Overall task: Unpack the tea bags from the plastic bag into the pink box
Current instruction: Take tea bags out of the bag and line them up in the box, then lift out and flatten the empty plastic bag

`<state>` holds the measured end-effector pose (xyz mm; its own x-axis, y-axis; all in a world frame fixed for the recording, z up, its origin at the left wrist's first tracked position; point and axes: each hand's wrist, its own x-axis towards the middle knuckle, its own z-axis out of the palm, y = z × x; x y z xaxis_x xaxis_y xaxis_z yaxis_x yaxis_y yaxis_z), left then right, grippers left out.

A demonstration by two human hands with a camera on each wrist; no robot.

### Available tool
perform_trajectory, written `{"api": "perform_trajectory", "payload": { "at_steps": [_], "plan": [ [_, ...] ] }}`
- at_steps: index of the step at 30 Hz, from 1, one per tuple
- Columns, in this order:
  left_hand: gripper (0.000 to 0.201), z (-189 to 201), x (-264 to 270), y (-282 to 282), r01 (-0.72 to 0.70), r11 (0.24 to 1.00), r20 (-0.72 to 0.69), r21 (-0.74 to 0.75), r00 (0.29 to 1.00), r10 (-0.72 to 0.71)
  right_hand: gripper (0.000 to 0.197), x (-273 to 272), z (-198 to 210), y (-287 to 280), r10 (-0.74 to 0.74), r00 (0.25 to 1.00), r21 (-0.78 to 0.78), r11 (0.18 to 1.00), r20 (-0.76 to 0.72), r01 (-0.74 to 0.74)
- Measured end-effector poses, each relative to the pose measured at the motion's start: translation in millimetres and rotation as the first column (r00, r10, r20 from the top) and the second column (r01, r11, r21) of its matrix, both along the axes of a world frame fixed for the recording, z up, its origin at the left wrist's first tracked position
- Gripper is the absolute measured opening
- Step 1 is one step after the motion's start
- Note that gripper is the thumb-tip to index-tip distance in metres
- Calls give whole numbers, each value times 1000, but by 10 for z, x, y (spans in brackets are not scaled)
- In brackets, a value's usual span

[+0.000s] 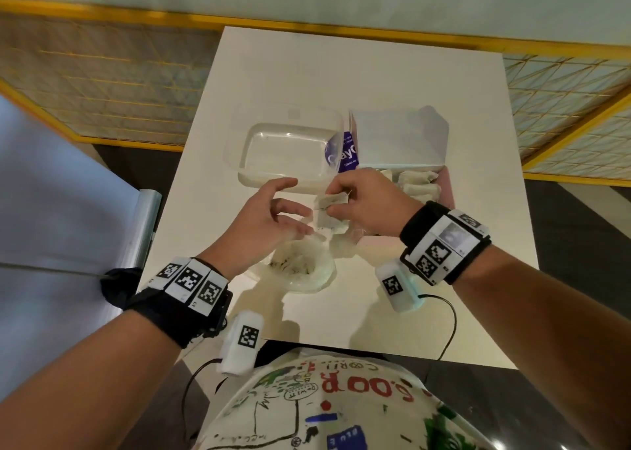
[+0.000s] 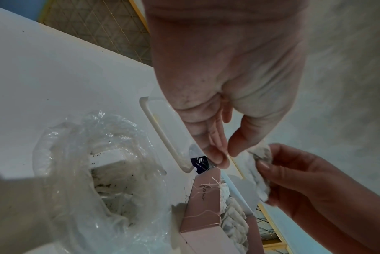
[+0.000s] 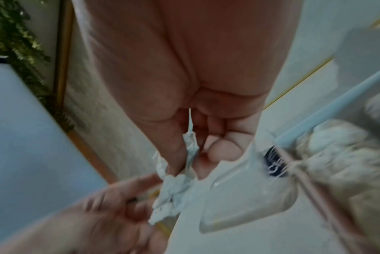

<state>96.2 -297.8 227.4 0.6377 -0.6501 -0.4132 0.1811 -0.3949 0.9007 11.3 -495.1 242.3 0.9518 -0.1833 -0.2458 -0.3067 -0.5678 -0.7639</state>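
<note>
My right hand (image 1: 336, 198) pinches a crumpled white tea bag (image 1: 329, 212) between thumb and fingers, held above the table just left of the pink box (image 1: 447, 190). The same tea bag (image 3: 173, 187) hangs from those fingertips (image 3: 221, 151) in the right wrist view. Several tea bags (image 1: 415, 185) lie inside the pink box, whose lid (image 1: 399, 138) stands open behind it. My left hand (image 1: 293, 207) hovers with relaxed, spread fingers beside the held tea bag and grips nothing. Below both hands lies the crumpled clear plastic bag (image 1: 297, 268), its mouth (image 2: 106, 180) open with dark tea specks inside.
An empty clear plastic container (image 1: 286, 152) sits behind my left hand, touching a purple packet (image 1: 345, 154) beside the pink box's lid. The white table (image 1: 375, 74) ends close on the left and right. A yellow-framed mesh barrier (image 1: 102, 84) surrounds it.
</note>
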Motion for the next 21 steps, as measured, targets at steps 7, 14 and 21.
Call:
{"api": "perform_trajectory", "payload": {
  "at_steps": [7, 14, 21],
  "plan": [
    [37, -140, -59, -79, 76, 994, 32, 73, 996, -78, 11, -602, 45, -1041, -182, 978, -188, 969, -99, 161],
    [34, -230, -210, -258, 154, 974, 64, 169, 984, -167, 30, -856, -270, -1225, 5, 909, -448, 869, -417, -211],
    [31, -215, -234, -298, 135, 965, 85, 227, 984, -158, 19, -577, -512, -1089, 146, 786, -496, 704, -600, -509]
  ]
}}
